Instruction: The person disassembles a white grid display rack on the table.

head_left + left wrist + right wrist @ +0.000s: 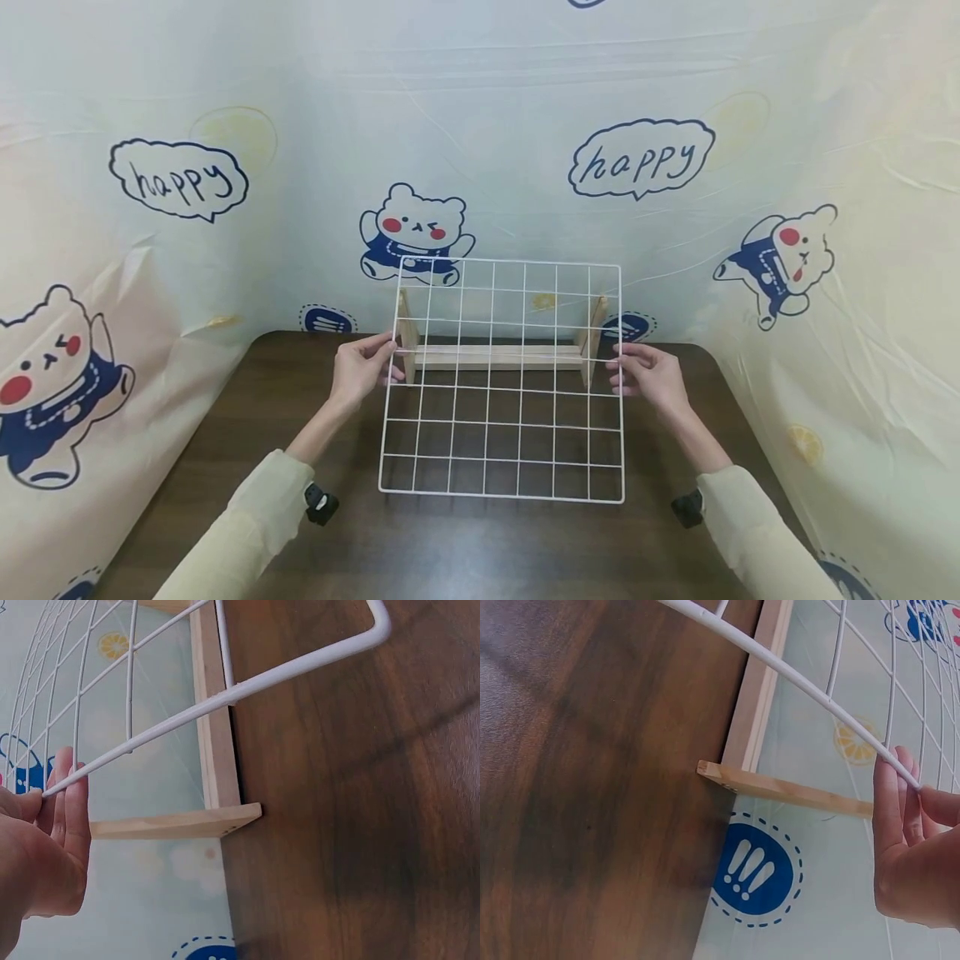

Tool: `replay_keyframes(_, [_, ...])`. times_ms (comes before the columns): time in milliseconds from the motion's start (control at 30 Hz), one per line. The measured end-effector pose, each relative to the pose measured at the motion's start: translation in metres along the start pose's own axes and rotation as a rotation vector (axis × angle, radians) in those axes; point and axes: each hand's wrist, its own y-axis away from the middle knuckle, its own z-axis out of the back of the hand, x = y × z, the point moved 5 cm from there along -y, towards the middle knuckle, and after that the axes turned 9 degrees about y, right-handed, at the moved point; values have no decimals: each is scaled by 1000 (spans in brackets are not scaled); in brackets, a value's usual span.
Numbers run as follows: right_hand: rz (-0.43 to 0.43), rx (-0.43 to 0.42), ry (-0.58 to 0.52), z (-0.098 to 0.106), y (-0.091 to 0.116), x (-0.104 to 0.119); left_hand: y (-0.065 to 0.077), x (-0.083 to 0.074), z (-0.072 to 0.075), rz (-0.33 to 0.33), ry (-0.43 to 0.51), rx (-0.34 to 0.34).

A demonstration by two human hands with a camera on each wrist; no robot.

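A white wire grid panel (520, 425) is held up between both hands in the head view, its top edge leaning toward the back. My left hand (358, 368) pinches its left side rod between thumb and fingers; the left wrist view shows the same left hand (49, 847) at the thick border rod. On the opposite side my right hand (651, 375) pinches the right rod, and in the right wrist view that right hand (919, 840) has its thumb and fingers around it. Behind the panel stands a pale wooden frame (498, 358) with two upright side boards, partly seen through the wires.
The dark brown wooden table (480, 546) carries the frame near its back edge. A pale printed curtain (510, 100) with bears and "happy" bubbles surrounds the table at the back and sides. Black wrist cameras sit at both cuffs.
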Motion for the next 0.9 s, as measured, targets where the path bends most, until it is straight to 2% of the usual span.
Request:
replay_keyframes(300, [-26,12,22,-3,7,-7,4,4,2,59,14,36])
replay_keyframes(500, [-39,35,28,-3,11,-13,6,9,3,113,88,57])
replay_keyframes(667, [-45,59,23,-6,14,-17,11,18,6,155,125,60])
replay_keyframes(900, [-96,92,42,-9,19,-24,17,29,10,188,116,60])
